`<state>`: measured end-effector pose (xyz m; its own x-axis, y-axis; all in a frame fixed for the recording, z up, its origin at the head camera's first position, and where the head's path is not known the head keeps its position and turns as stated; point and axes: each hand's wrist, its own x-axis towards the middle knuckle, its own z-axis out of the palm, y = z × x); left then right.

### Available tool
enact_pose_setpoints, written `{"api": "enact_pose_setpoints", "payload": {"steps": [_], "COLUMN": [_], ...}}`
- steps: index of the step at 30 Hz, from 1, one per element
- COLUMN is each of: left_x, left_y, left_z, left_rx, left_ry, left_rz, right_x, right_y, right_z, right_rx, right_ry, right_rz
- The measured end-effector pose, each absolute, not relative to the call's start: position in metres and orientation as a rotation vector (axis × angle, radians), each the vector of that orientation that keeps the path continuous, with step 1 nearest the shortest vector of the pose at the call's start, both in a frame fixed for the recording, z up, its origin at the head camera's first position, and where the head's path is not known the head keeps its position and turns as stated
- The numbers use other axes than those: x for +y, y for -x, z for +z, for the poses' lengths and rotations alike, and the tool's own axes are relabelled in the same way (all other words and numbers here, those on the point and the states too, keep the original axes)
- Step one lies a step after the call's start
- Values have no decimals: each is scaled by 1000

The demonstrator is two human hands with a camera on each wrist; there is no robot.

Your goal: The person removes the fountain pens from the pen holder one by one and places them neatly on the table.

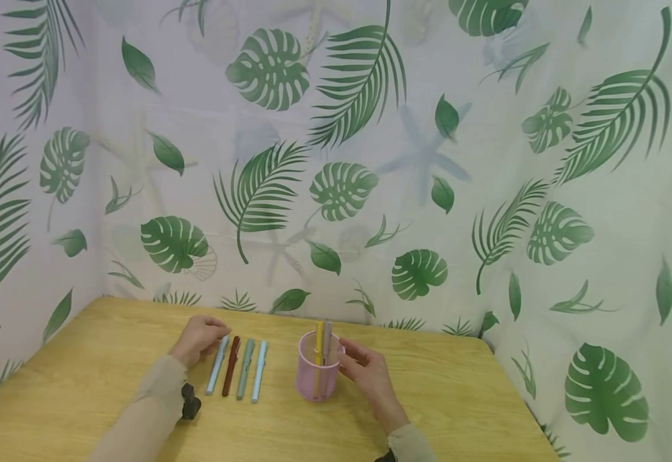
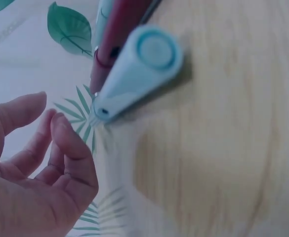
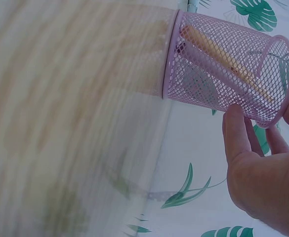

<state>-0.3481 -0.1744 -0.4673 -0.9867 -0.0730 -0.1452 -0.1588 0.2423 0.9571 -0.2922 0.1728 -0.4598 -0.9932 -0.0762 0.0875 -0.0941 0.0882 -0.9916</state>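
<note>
Sitting mid-surface (image 1: 99,359), the pink mesh cup (image 1: 316,372) holds a yellow pen (image 1: 318,346) and a grey pen (image 1: 327,337). Right hand (image 1: 367,372) touches the cup's rim with relaxed fingers, gripping nothing. Left hand (image 1: 198,339), loosely curled and empty, rests at the top of the light-blue pen (image 1: 217,366), leftmost of four laid side by side.

A pink mesh pen cup (image 1: 314,378) stands upright on the table, with a yellow pen (image 1: 318,346) and a grey pen (image 1: 327,339) upright inside. Well left, a light-blue pen (image 1: 217,364) lies flat.
</note>
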Motion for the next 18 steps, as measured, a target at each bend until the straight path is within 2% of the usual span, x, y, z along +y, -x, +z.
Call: {"api": "enact_pose_setpoints", "payload": {"steps": [18], "left_x": [-136], "left_y": [346], "left_z": [-455], "left_rx": [2665], "left_ry": [332], "left_rz": [1889], "right_x": [175], "right_y": [292], "right_z": [-458], "right_rx": [-2333], "right_ry": [-170], "right_rz": [2090]}}
